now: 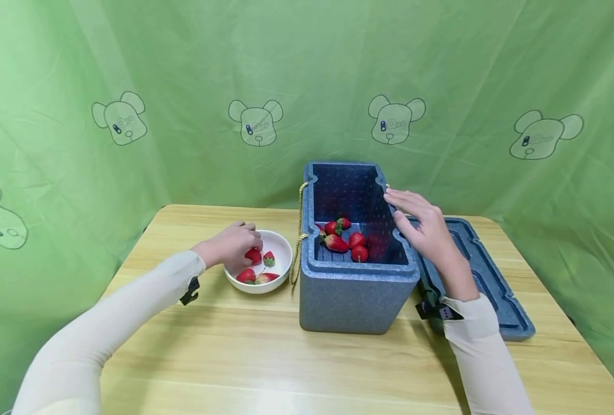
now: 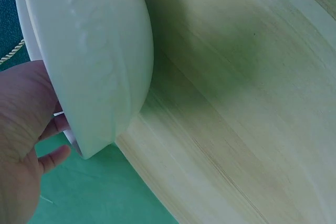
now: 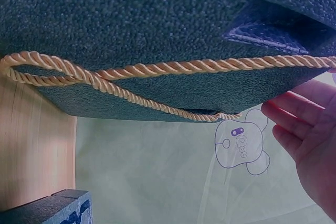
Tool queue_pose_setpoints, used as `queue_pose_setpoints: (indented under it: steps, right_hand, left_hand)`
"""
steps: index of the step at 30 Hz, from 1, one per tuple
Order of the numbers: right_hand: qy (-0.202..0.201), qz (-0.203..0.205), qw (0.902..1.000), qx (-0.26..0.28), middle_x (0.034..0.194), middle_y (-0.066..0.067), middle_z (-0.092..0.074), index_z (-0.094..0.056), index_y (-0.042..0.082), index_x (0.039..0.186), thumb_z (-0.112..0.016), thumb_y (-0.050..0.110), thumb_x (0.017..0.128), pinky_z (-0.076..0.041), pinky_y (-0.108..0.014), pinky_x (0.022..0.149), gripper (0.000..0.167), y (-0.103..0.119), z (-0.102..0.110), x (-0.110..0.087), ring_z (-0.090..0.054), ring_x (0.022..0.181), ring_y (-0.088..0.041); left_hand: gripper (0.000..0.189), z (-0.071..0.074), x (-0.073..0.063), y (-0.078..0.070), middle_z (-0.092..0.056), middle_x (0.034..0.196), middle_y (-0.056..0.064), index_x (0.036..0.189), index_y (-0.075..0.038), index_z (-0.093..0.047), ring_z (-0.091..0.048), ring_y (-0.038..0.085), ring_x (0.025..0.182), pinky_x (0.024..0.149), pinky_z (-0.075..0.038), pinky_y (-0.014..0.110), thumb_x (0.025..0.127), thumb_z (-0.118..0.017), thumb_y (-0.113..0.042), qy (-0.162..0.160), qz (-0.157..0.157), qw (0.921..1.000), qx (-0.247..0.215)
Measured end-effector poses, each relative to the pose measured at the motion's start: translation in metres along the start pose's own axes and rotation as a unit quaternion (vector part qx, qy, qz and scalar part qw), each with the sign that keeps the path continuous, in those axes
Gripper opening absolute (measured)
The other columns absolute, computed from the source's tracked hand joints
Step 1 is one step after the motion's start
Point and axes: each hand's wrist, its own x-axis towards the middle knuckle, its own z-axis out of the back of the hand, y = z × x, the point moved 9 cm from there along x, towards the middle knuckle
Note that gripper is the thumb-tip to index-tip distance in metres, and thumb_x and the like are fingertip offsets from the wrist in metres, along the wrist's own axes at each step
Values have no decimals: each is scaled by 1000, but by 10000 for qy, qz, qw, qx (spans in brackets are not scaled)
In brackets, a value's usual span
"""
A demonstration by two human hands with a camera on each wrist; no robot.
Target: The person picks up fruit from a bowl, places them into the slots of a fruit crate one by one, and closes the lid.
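My left hand (image 1: 236, 245) reaches over the rim of a white bowl (image 1: 286, 253) and pinches a red strawberry (image 1: 253, 256) between thumb and fingers. Several strawberries lie in the bowl, one strawberry (image 1: 268, 259) beside my fingers. In the left wrist view the bowl's side (image 2: 100, 61) hides most of the fingertips. To the right stands a lidless grey-blue foam box (image 1: 353, 302) with several strawberries (image 1: 336, 243) on its floor. My right hand (image 1: 422, 225) rests with extended fingers on the box's right rim; in the right wrist view its fingers (image 3: 294, 111) lie along the box edge.
The box's lid (image 1: 498, 288) lies on the wooden table (image 1: 234, 357) to the right, under my right forearm. Twisted gold rope (image 1: 297, 253) hangs on the box's left side, and another rope (image 3: 173, 68) crosses its right side. A green curtain (image 1: 327, 69) stands behind.
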Motion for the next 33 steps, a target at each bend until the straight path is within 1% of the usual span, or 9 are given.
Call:
queue_pose_setpoints:
  steps: [3,7,9,12,19,25,29,33]
  right_hand:
    - [13,-27,10000,-3,142,-16,-63,-68,6,133,-58,9,98,-35,-31,120,36,-1,-1,-1,-55,134,-40]
    - [-9,11,10000,10,141,-17,-63,-68,5,132,-58,8,98,-33,-25,120,36,0,0,-1,-55,134,-39]
    - [-38,52,10000,32,140,-18,-63,-68,4,132,-58,7,98,-31,-22,119,36,0,0,-1,-56,133,-40]
    - [-78,110,9999,56,139,-19,-63,-68,3,131,-58,6,97,-30,-20,119,35,2,1,0,-56,132,-40]
    - [-139,154,9998,69,139,-20,-64,-68,2,131,-58,6,97,-30,-20,119,35,2,3,0,-57,131,-41]
    - [-135,152,9998,81,139,-20,-64,-68,3,131,-58,6,97,-30,-19,119,36,1,1,0,-57,131,-40]
    - [-119,142,9998,76,139,-20,-64,-68,3,131,-58,6,97,-30,-19,119,36,1,1,0,-57,131,-41]
    - [-95,121,9999,73,139,-19,-63,-68,3,131,-58,6,98,-30,-19,119,36,1,0,0,-57,131,-41]
  left_hand:
    - [21,2,-1,0,-71,97,1,97,-14,-75,-54,21,94,90,-45,45,78,-83,-20,-48,20,10000,-19]
    - [25,8,0,1,-72,97,1,99,-14,-76,-55,20,93,89,-44,42,77,-85,-22,-182,26,9998,-13]
    - [26,13,0,1,-72,97,1,99,-14,-76,-55,20,92,86,-44,40,77,-87,-23,-270,10,9996,7]
    - [28,21,0,1,-72,97,2,101,-13,-76,-55,20,93,84,-44,39,76,-87,-23,-392,-4,9992,-50]
    - [33,41,-1,3,-74,101,5,105,-10,-76,-58,23,97,91,-46,45,75,-87,-19,-672,20,9972,-326]
    - [31,61,-4,4,-75,101,4,104,-10,-77,-57,23,98,89,-43,43,76,-87,-21,-1116,47,9926,-476]
    - [31,78,-9,1,-75,100,3,102,-10,-77,-57,24,97,87,-43,42,76,-88,-21,-1540,-15,9868,-506]
    - [30,95,-14,0,-74,98,4,101,-10,-77,-58,25,97,86,-44,42,75,-87,-21,-1964,-72,9797,-403]
